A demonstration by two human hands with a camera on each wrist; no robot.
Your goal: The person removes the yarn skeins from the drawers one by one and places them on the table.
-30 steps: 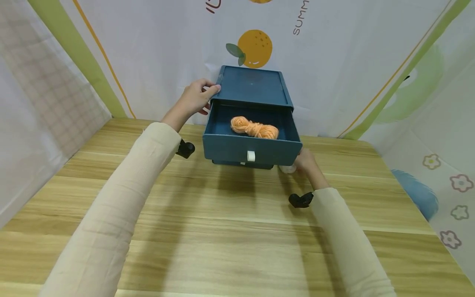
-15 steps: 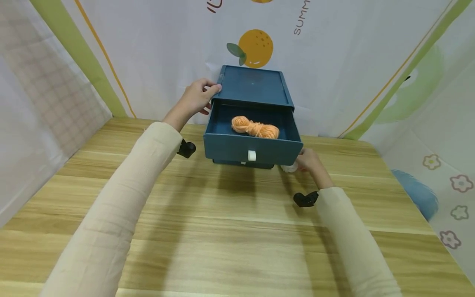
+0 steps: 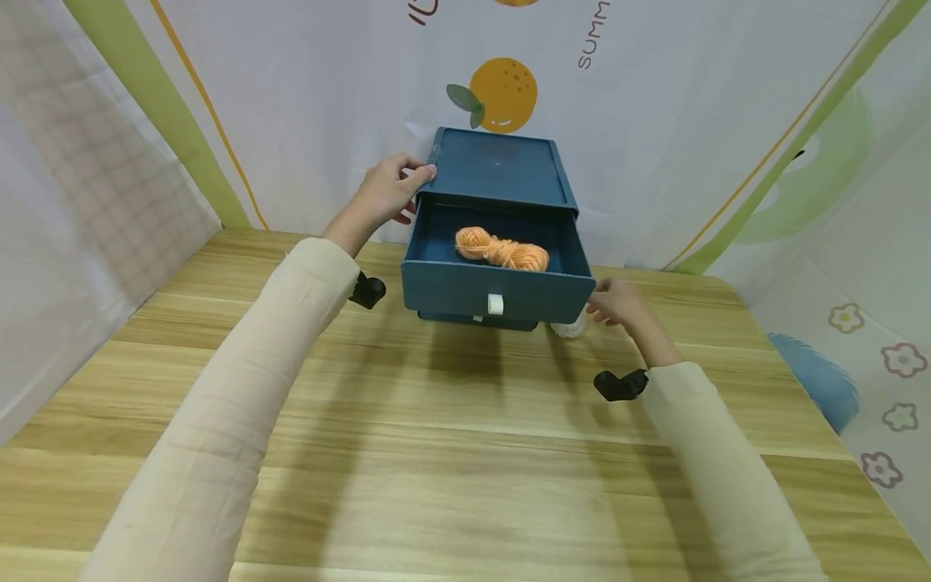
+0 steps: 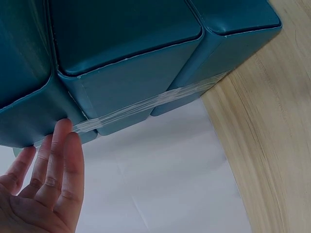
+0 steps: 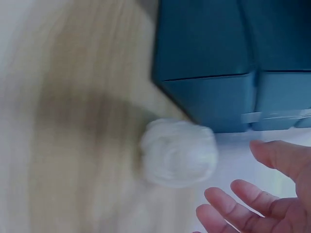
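Observation:
A dark blue drawer cabinet (image 3: 502, 166) stands against the back curtain. Its top drawer (image 3: 465, 291) is pulled out, and a bundle of orange yarn (image 3: 502, 249) lies inside. My left hand (image 3: 389, 190) is at the cabinet's upper left corner, thumb on the top edge; in the left wrist view its straight fingers (image 4: 63, 160) touch the side wall by a strip of clear tape (image 4: 141, 104). My right hand (image 3: 621, 305), fingers spread and holding nothing, is beside the cabinet's right side. Near it on the table sits a round white bundle (image 5: 179, 153), partly hidden by the drawer in the head view.
The wooden table (image 3: 436, 485) spreads out in front of the cabinet. A white printed curtain (image 3: 327, 97) hangs close behind it. The pulled-out drawer juts forward above the tabletop, with a white knob (image 3: 495, 305) on its front.
My right hand has drawn away from the white bundle, moving right and slightly up, and the bundle stays beside the cabinet. My left hand and the drawer have stayed as they were.

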